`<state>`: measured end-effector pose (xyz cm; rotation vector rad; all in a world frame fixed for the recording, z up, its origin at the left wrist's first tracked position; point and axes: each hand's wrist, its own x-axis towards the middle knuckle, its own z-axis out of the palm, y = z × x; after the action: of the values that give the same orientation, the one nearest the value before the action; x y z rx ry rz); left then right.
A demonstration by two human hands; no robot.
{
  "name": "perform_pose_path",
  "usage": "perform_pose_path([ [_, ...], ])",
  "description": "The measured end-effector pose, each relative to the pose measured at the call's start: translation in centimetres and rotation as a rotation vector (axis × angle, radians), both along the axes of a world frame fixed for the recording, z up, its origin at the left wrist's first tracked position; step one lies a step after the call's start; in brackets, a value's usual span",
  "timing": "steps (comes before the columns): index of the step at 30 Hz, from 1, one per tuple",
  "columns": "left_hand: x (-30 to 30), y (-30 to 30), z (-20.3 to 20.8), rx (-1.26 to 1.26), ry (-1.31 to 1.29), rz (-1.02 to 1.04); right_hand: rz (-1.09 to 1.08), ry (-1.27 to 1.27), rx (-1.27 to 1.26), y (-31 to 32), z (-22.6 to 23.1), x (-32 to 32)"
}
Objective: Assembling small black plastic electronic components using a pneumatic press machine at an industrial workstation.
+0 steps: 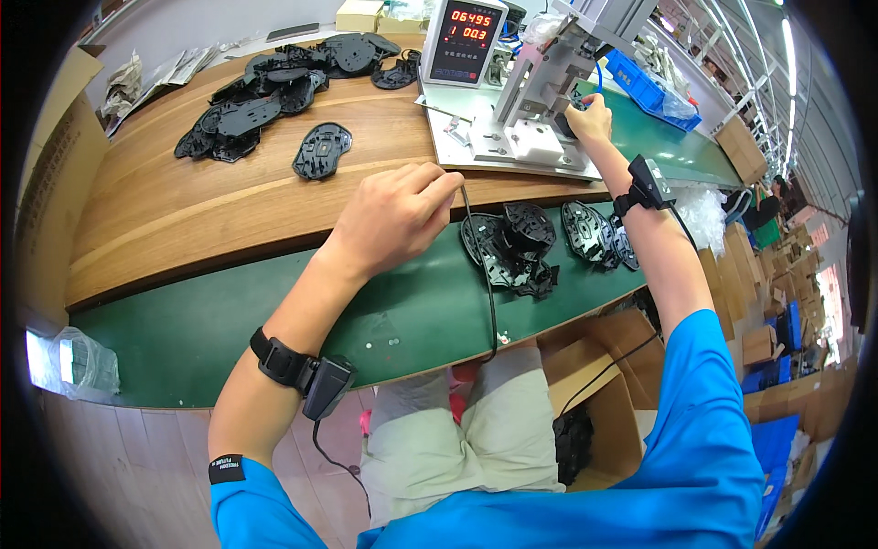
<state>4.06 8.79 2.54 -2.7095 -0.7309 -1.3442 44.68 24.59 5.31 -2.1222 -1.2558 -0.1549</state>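
My left hand [398, 212] is closed over the front edge of the wooden bench, its thumb and fingertips pinched on a thin black cable [489, 297] that hangs down past the green shelf. At the right, my right hand [590, 119] reaches to the side of a bench press [540, 82], fingers curled. A dark part [564, 126] shows beside those fingers; what they grip is mostly hidden. White fixture blocks [535, 142] sit on the press's base plate. Nearest to my left hand on the wood lies a black computer mouse shell [322, 150].
A pile of black mouse shells [242, 117] lies at the back left. More shells [512, 242] rest on the green shelf [229, 329]. Behind the press stands a counter box with red digits [464, 44]. A blue bin [649, 87] is at the far right, an open carton [594, 403] below.
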Motion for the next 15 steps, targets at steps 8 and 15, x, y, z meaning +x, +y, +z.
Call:
perform_pose_path([
  [8, 0.4, -0.2, -0.2, 0.007, -0.022, -0.048, 0.107, -0.092, 0.039, -1.3, -1.4, 0.6],
  [15, 0.3, -0.1, -0.1, 0.016, -0.023, -0.049, 0.300, -0.173, 0.084, -1.0, -1.5, 1.3],
])
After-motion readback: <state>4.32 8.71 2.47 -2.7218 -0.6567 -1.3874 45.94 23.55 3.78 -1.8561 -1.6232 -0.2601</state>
